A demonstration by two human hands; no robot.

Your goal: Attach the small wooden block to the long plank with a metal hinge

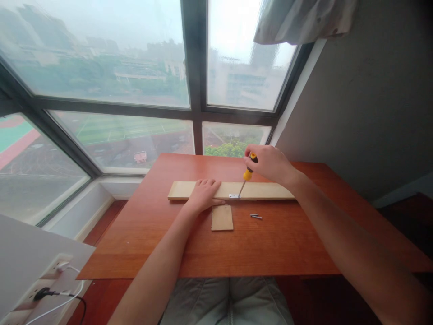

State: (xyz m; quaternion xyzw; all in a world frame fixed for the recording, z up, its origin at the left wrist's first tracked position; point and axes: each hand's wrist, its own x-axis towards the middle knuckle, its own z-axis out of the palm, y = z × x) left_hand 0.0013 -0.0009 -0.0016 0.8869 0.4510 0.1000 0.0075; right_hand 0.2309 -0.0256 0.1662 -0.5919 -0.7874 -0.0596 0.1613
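Note:
My right hand [269, 162] is closed around the yellow-and-black handle of a screwdriver [248, 174]. The tool slants down, its tip at a small metal hinge [234, 196] on the near edge of a long pale wooden board [264, 190]. Left of the hinge, my left hand [204, 194] grips the board, fingers across its top and thumb along the near edge. A small square wooden piece [222, 218] with little holes lies just in front of the board. To its right lie a couple of screws [256, 216]. My right forearm hides the board's right end.
Everything rests on a reddish-brown wooden table [135, 243]. Large windows [135, 108] rise behind it, and a grey wall [365, 113] slopes on the right. Power sockets with plugged-in cables [42, 294] are at the lower left. A curtain [304, 22] hangs at the top.

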